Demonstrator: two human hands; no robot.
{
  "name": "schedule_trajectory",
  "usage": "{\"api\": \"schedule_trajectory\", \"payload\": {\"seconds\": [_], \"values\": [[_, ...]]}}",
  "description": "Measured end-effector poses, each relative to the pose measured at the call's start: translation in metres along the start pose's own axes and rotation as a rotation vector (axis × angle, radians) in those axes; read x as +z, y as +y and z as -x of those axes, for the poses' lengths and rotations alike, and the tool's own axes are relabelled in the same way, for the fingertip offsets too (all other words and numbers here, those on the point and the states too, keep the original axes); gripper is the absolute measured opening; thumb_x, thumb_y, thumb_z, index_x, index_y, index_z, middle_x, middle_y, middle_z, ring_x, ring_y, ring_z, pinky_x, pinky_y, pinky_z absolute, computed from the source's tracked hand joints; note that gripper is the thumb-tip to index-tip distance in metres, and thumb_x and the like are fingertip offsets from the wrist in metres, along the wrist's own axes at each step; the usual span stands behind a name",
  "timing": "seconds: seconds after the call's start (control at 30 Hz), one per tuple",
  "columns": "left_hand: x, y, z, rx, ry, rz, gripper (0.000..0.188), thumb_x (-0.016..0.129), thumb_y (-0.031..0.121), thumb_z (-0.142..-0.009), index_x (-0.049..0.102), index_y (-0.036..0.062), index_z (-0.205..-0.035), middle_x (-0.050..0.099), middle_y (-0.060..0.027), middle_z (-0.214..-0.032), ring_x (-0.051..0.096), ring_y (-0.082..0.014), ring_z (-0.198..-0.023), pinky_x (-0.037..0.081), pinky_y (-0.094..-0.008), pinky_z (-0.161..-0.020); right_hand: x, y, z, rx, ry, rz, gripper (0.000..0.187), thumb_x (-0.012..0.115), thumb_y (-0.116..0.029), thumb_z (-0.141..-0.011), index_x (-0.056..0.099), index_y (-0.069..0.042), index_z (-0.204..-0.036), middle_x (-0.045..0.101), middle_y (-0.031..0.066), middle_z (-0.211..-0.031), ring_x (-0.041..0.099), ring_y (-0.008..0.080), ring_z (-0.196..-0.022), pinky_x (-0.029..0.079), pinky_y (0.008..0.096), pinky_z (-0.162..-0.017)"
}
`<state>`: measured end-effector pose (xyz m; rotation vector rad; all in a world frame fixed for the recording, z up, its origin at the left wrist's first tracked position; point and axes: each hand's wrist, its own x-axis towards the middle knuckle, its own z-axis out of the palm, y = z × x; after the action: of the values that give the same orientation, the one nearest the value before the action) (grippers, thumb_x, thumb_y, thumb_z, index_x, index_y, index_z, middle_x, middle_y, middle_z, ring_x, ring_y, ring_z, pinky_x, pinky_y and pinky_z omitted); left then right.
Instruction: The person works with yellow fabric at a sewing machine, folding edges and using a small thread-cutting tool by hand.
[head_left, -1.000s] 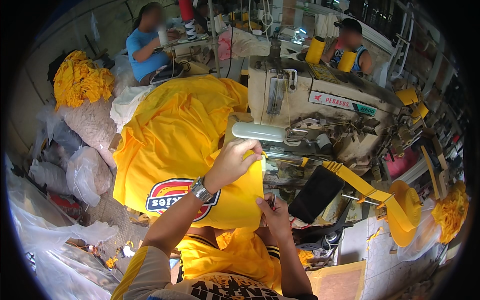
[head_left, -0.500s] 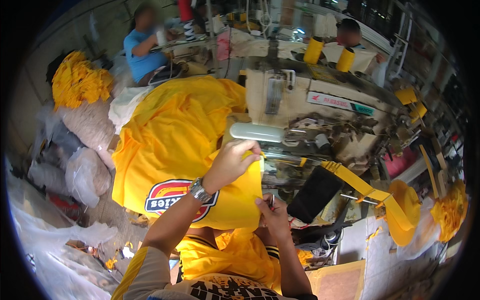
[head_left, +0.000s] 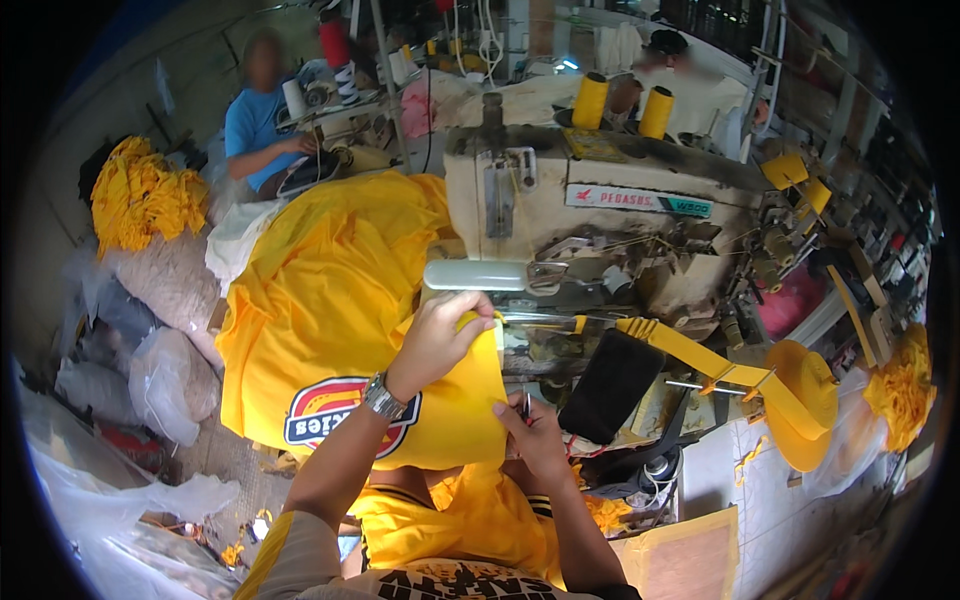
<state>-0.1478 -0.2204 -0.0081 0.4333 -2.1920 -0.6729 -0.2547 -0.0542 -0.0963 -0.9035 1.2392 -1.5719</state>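
A large yellow garment (head_left: pixel 310 300) with a red, white and dark blue printed patch is draped to the left of a sewing machine (head_left: pixel 520 230) and over its front. My left hand (head_left: pixel 440 335), a metal watch on its wrist, is closed on the garment's upper right edge, close to the machine's needle area. Lower down, my right hand (head_left: pixel 537 435) has its thumb at the garment's right edge. Its curled fingers hold a small, dark, partly metallic tool, mostly hidden, whose kind I cannot make out.
A black phone (head_left: pixel 610 385) lies right of my hands. Beyond it, a yellow fabric strip (head_left: pixel 700 360) runs from the machine to a yellow roll (head_left: pixel 805 400). Two yellow thread cones (head_left: pixel 590 100) stand behind the machine. A person in blue (head_left: pixel 255 130) sits far left; plastic bags (head_left: pixel 170 380) lie at left.
The whole view has shifted slightly, so the machine and hands appear further left. Both hands keep their places on the garment. The person in blue has lowered an arm.
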Motion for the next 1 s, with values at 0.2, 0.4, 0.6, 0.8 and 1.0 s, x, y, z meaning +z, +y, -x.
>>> {"api": "schedule_trajectory", "payload": {"seconds": [0.2,0.4,0.6,0.8,1.0], "values": [[-0.0008,-0.0008,0.0024,-0.010,0.001,-0.012,0.013,0.069,0.008,-0.083,0.061,-0.0007,-0.088,0.066,-0.0115,-0.084,0.064,-0.0256,-0.082,0.048,-0.0333,-0.076,0.0019,-0.0066,0.0019,0.012,-0.017,-0.015,0.019,0.062,-0.016,-0.096,0.060,0.000,-0.085,0.055,-0.0057,-0.064,0.042,-0.0015,-0.055,0.032,0.0185,-0.048],[-0.0001,-0.0005,0.0007,0.009,0.015,-0.029,0.013,0.069,0.008,-0.083,0.061,-0.0006,-0.087,0.066,-0.0115,-0.085,0.063,-0.0261,-0.081,0.048,-0.0334,-0.076,-0.0001,-0.0046,0.0003,0.012,-0.012,-0.015,0.019,0.062,-0.016,-0.096,0.061,0.000,-0.085,0.055,-0.0059,-0.065,0.042,-0.0017,-0.056,0.032,0.0182,-0.048],[0.0001,0.0005,0.0019,0.016,0.029,-0.032,0.012,0.069,0.006,-0.083,0.061,-0.0008,-0.087,0.066,-0.0115,-0.085,0.064,-0.0261,-0.081,0.048,-0.0331,-0.075,0.0003,-0.0048,0.0002,-0.006,-0.010,0.003,0.019,0.062,-0.015,-0.096,0.060,0.000,-0.085,0.055,-0.0060,-0.065,0.042,-0.0015,-0.056,0.032,0.0183,-0.048],[0.0002,0.0007,0.0016,0.016,0.028,-0.030,0.011,0.069,0.006,-0.083,0.061,-0.0009,-0.088,0.066,-0.0114,-0.085,0.064,-0.0257,-0.082,0.048,-0.0329,-0.075,0.0001,-0.0042,0.0002,-0.012,-0.013,-0.002,0.019,0.062,-0.015,-0.096,0.060,-0.001,-0.085,0.054,-0.0061,-0.065,0.041,-0.0016,-0.055,0.031,0.0185,-0.048],[-0.0002,0.0010,0.0017,0.016,0.028,-0.040,0.011,0.069,0.006,-0.083,0.061,-0.0009,-0.088,0.066,-0.0111,-0.086,0.064,-0.0255,-0.082,0.049,-0.0331,-0.075,0.0005,-0.0035,0.0000,-0.016,-0.015,-0.009,0.019,0.062,-0.015,-0.096,0.060,-0.001,-0.084,0.054,-0.0064,-0.064,0.040,-0.0016,-0.054,0.030,0.0186,-0.047]]}}
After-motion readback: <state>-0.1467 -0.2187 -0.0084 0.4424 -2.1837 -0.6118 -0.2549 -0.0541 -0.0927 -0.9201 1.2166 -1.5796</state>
